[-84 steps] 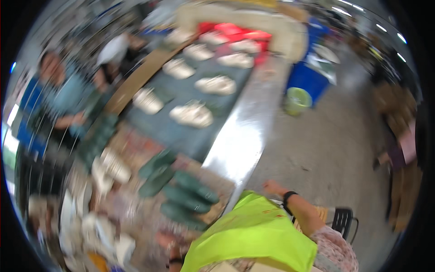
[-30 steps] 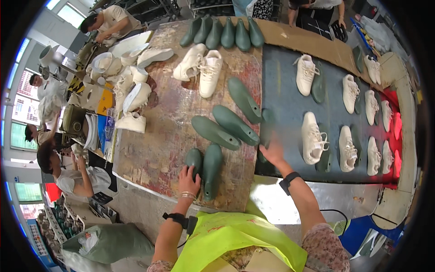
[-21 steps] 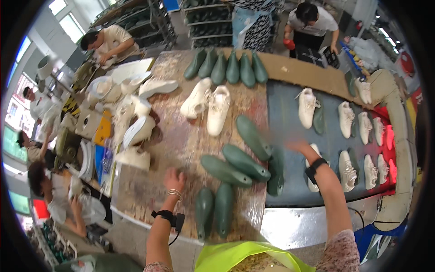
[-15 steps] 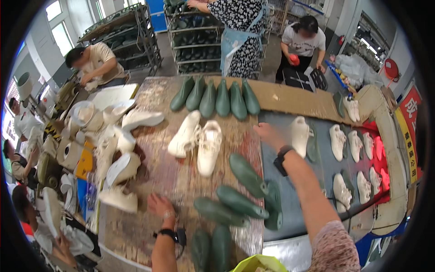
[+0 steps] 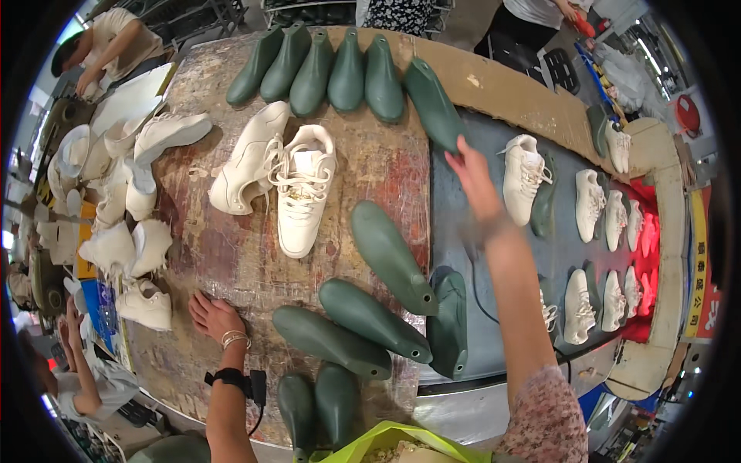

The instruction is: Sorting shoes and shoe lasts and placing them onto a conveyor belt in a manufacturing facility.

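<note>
Near the far right corner of the wooden tabletop, my right hand has its fingers closed at the toe of a green shoe last, which slants toward me. My left hand lies flat on the wood at the left with nothing in it. Between my hands are several loose green lasts, among them one large last. Beyond them a cream sneaker stands with its laces tied, and its mate leans on its side against it.
More green lasts stand in a row at the far edge. Cream shoe uppers pile up at the left. On the right, a dark conveyor belt carries sneakers beside lasts toward a red-lit opening. A yellow-green bag sits closest to me. Other people work around the table.
My right hand has moved from the belt's edge to the rightmost last of the far row, which now slants more. My left hand stays flat on the table. The view has shifted.
</note>
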`<action>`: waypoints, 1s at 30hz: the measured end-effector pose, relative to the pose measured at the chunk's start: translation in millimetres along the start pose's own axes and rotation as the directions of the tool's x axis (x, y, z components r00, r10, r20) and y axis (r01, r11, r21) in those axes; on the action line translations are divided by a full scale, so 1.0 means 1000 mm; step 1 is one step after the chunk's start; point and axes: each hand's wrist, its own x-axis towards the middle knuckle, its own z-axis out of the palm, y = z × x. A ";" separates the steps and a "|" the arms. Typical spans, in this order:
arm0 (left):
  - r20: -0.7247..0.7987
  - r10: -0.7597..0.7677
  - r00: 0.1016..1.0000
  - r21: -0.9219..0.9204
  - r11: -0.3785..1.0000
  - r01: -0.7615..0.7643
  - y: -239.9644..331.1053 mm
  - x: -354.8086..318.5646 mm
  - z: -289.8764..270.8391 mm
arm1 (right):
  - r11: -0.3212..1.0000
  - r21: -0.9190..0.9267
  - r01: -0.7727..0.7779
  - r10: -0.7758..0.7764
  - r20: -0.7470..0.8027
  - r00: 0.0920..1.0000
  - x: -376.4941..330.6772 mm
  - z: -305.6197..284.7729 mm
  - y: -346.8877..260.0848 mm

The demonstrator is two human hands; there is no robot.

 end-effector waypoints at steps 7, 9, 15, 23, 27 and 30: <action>0.004 -0.002 1.000 -0.060 0.998 0.003 0.011 -0.007 0.001 | 0.973 -0.182 -0.143 0.155 0.054 0.986 -0.051 -0.109 0.028; 0.000 -0.017 1.000 -0.080 0.997 0.017 0.006 -0.004 -0.004 | 0.954 -0.254 -0.158 0.165 0.008 0.986 -0.049 -0.104 0.028; 0.010 -0.016 1.000 -0.060 0.998 0.017 0.001 -0.008 -0.009 | 0.881 -0.405 -0.244 0.148 -0.254 0.956 -0.069 -0.096 0.019; -0.005 -0.040 0.999 -0.098 0.994 0.039 -0.012 0.000 -0.005 | -0.018 -0.967 0.256 0.079 0.254 0.964 -0.122 0.019 -0.014; 0.025 -0.051 0.998 -0.095 0.994 0.053 0.001 -0.002 -0.014 | 0.285 -0.858 0.426 -0.046 0.432 0.901 -0.162 0.144 0.020; 0.011 -0.057 0.998 -0.075 0.996 0.058 -0.023 0.004 -0.015 | 0.564 -0.783 0.263 0.063 0.359 0.931 -0.174 0.225 0.126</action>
